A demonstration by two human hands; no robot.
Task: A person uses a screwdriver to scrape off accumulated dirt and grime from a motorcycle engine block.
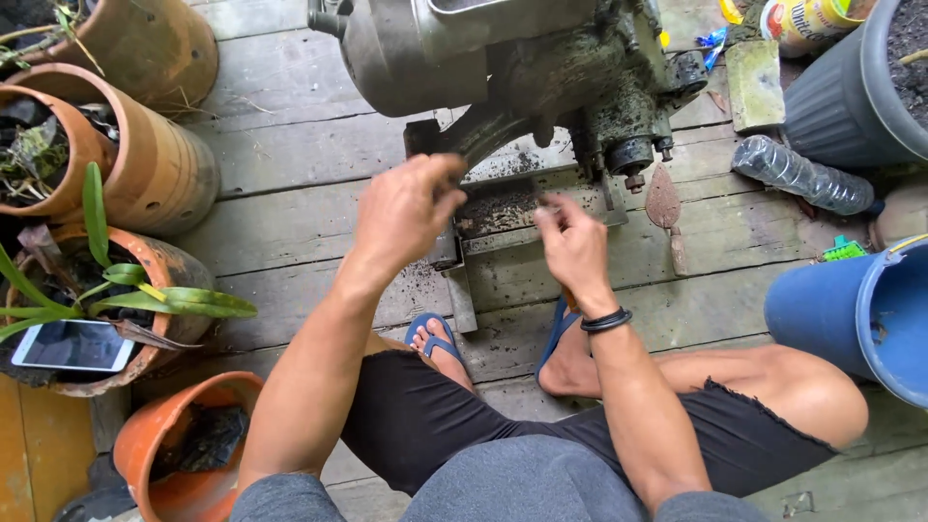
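A dirty grey engine-like machine (503,68) stands on a wooden plank floor (290,145), on a metal base frame (503,208) strewn with dark soil or grit. My left hand (406,208) hovers at the machine's lower left edge with fingers curled; whether it grips anything is hidden. My right hand (570,242), with a black band at the wrist, is beside it over the base, fingertips pinched around something small and pale. I sit with both feet in blue sandals (435,338) just below the base.
Clay pots (145,174) with plants line the left; a phone (72,345) lies in one. A small rusty trowel (665,208), a clear plastic bottle (802,176), a grey planter (851,87) and a blue bucket (860,314) stand on the right.
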